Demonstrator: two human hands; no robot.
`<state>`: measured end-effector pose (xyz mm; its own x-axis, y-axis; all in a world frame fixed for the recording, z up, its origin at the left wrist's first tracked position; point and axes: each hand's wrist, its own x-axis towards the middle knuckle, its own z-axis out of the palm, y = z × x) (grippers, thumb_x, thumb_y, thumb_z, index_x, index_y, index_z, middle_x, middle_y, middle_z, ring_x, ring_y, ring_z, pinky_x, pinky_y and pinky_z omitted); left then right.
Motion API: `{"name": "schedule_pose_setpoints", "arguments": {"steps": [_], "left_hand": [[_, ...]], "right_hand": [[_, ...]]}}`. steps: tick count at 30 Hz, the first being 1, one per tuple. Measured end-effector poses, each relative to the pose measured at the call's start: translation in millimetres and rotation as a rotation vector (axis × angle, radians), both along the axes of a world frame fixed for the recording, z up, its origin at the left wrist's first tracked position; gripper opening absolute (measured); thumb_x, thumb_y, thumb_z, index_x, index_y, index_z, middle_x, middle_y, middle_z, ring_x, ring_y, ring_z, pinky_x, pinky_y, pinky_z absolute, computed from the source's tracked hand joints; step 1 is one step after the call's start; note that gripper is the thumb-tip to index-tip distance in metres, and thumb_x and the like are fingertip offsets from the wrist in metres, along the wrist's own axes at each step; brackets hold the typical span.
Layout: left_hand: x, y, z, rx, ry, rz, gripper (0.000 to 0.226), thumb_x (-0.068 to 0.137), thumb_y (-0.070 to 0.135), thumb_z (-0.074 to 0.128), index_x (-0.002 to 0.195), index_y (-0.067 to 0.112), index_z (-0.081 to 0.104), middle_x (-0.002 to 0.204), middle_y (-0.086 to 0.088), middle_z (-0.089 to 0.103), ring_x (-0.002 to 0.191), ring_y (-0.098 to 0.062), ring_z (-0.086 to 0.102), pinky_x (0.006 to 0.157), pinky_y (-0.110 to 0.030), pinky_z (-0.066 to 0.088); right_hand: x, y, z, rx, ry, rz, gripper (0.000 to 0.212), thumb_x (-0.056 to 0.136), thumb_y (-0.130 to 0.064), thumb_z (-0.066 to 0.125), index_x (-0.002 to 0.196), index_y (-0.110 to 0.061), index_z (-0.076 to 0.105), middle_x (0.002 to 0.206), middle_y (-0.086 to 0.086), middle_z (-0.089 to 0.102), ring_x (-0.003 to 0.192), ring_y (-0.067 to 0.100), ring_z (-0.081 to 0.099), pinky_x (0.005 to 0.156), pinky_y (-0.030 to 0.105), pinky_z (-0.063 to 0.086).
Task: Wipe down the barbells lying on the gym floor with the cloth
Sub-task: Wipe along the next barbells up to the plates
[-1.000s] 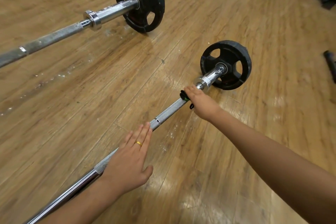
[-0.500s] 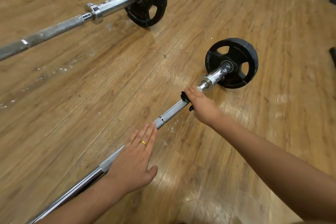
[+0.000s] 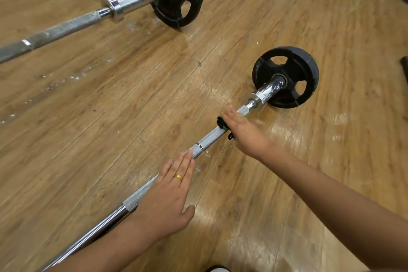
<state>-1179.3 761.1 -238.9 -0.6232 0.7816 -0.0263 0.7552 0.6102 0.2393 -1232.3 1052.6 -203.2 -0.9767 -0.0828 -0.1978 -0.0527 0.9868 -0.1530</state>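
Black-and-green cloth (image 3: 221, 123) is bunched round the knurled shaft of the near barbell (image 3: 209, 137), just short of the collar (image 3: 257, 98) and the small black plate (image 3: 287, 68). Right hand (image 3: 242, 133) is curled over the shaft with the cloth pinched under the fingers — only scraps of it show at either side. Left hand (image 3: 167, 201) lies flat on the same shaft lower down, fingers straight, holding nothing, pinning the bar. Second barbell (image 3: 66, 26) lies well apart at upper left on the wooden floor (image 3: 110, 106), its grip chalky-looking. Step in hand, as I read it: wiping the near shaft. To do it well — wrap the cloth fully round, squeeze so it bites into the knurling, run long strokes along the bar, twist to reach the underside, and press the flat palm down so the plate does not roll.
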Motion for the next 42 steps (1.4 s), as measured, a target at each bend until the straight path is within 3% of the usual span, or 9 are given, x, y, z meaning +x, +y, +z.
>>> {"name": "schedule_pose_setpoints", "arguments": {"steps": [2,6,11,17,23,27,33,37,42], "left_hand": [[2.1,0.5,-0.8,-0.004,0.005,-0.004,0.094,0.076,0.044,0.052,0.154,-0.003,0.029,0.166,-0.019,0.013,0.154,-0.030,0.015,0.117,-0.047,0.017],[6.6,1.9,-2.3,-0.010,0.002,-0.007,0.093,0.075,0.040,0.055,0.154,-0.003,0.028,0.166,-0.019,0.011,0.154,-0.030,0.012,0.118,-0.047,0.016],[10.6,3.7,-0.5,-0.009,0.005,-0.015,0.095,0.076,0.041,0.057,0.154,-0.004,0.028,0.166,-0.020,0.011,0.154,-0.031,0.010,0.119,-0.047,0.016],[12.8,3.1,-1.2,-0.043,0.025,-0.017,0.094,0.079,0.043,0.054,0.154,-0.004,0.025,0.165,-0.021,0.010,0.154,-0.032,0.009,0.119,-0.047,0.014],[14.4,5.4,-1.3,-0.044,0.026,-0.002,0.093,0.080,0.046,0.049,0.154,-0.004,0.027,0.165,-0.021,0.009,0.154,-0.032,0.010,0.119,-0.049,0.016],[15.0,4.9,-2.3,-0.047,0.036,-0.003,0.093,0.080,0.047,0.050,0.154,-0.004,0.025,0.166,-0.021,0.008,0.154,-0.031,0.009,0.120,-0.048,0.015],[15.7,3.7,-2.6,-0.037,0.033,-0.015,0.095,0.079,0.047,0.053,0.154,-0.004,0.026,0.166,-0.020,0.010,0.154,-0.031,0.011,0.120,-0.047,0.016],[13.3,3.5,-3.4,-0.033,0.047,-0.009,0.093,0.078,0.043,0.057,0.153,-0.004,0.029,0.165,-0.021,0.013,0.153,-0.032,0.015,0.120,-0.047,0.016],[5.5,2.3,-4.0,-0.026,0.056,0.004,0.084,0.079,0.036,0.044,0.151,-0.006,0.032,0.164,-0.022,0.016,0.152,-0.033,0.020,0.118,-0.048,0.019]], "right_hand": [[0.4,10.5,2.3,0.002,-0.014,0.036,0.082,0.086,0.015,0.043,0.159,-0.015,0.020,0.167,0.002,0.015,0.154,0.017,0.010,0.123,0.033,0.022],[-4.6,34.9,10.6,0.053,0.003,-0.143,0.080,0.090,0.012,0.047,0.159,-0.016,0.019,0.166,0.002,0.016,0.152,0.021,0.018,0.121,0.037,0.028],[9.0,6.4,3.0,0.028,-0.017,0.015,0.082,0.087,0.015,0.043,0.159,-0.013,0.017,0.167,0.004,0.013,0.154,0.018,0.006,0.123,0.030,0.010],[4.6,31.3,3.7,0.055,0.010,-0.092,0.083,0.088,0.014,0.046,0.160,-0.017,0.017,0.167,0.001,0.015,0.154,0.014,0.006,0.121,0.034,0.025],[15.9,2.7,-1.1,-0.002,-0.020,0.036,0.081,0.087,0.015,0.045,0.159,-0.012,0.018,0.167,0.006,0.014,0.154,0.020,0.008,0.125,0.033,0.011],[11.2,24.3,4.9,0.030,-0.003,-0.082,0.082,0.090,0.014,0.045,0.160,-0.017,0.017,0.167,0.002,0.012,0.154,0.018,0.009,0.122,0.038,0.025],[8.9,13.8,6.1,0.031,-0.028,-0.106,0.082,0.089,0.015,0.044,0.160,-0.012,0.014,0.167,0.006,0.011,0.155,0.020,0.003,0.121,0.029,0.009],[5.1,14.0,2.1,-0.001,-0.038,-0.053,0.081,0.089,0.016,0.044,0.160,-0.013,0.015,0.167,0.004,0.013,0.155,0.021,0.004,0.125,0.033,0.011],[0.9,11.1,-3.8,-0.018,0.039,-0.072,0.079,0.089,0.017,0.044,0.159,-0.012,0.020,0.166,0.005,0.016,0.155,0.020,0.005,0.122,0.030,0.010]]}}
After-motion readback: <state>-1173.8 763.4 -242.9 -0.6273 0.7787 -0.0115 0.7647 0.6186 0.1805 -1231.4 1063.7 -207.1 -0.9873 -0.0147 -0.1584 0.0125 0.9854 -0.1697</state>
